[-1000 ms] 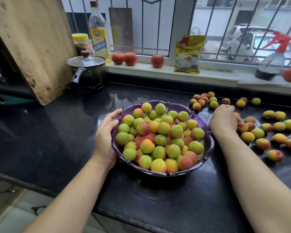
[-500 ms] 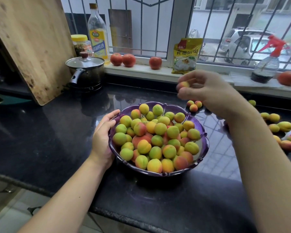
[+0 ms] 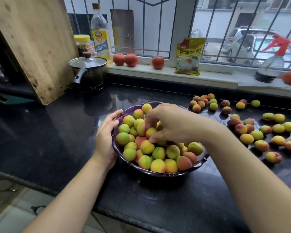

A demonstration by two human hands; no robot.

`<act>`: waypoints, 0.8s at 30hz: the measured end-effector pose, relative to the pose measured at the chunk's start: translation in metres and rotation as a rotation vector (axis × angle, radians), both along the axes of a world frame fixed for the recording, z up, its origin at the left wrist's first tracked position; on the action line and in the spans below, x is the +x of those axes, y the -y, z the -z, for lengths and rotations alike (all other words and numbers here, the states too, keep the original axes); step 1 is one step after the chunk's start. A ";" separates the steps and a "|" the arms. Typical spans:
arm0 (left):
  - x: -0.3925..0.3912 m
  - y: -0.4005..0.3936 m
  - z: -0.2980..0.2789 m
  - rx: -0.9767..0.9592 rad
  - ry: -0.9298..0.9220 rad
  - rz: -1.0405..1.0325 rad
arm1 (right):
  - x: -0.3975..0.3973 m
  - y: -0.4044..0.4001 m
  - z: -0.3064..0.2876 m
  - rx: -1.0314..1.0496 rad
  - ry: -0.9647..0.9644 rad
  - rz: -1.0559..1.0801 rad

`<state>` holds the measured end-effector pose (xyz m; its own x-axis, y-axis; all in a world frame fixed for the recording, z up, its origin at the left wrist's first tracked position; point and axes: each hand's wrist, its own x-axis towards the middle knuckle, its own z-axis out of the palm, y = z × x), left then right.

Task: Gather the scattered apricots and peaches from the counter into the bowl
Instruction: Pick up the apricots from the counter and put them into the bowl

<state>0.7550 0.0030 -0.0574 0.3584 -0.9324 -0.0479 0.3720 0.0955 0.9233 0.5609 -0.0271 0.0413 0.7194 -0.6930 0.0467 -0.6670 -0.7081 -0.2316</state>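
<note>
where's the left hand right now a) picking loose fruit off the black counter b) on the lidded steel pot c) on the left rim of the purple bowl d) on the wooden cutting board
c: the left hand rests against the left rim of the purple scalloped bowl piled with fruit.

The bowl [image 3: 158,173] sits between the hands, against the left hand [image 3: 106,140]. Loose fruit [image 3: 259,132] lies on the tabletop [image 3: 57,132] beyond the right hand [image 3: 173,125].
</note>
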 end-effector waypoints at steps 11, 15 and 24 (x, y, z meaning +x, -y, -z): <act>0.000 -0.002 0.003 -0.018 -0.023 0.012 | -0.038 0.020 -0.023 0.107 0.330 0.136; 0.002 0.000 0.002 -0.033 -0.020 0.012 | -0.094 0.083 0.018 -0.076 0.650 0.630; 0.005 0.002 0.006 -0.034 -0.003 0.036 | -0.101 0.123 0.108 -0.142 0.159 0.853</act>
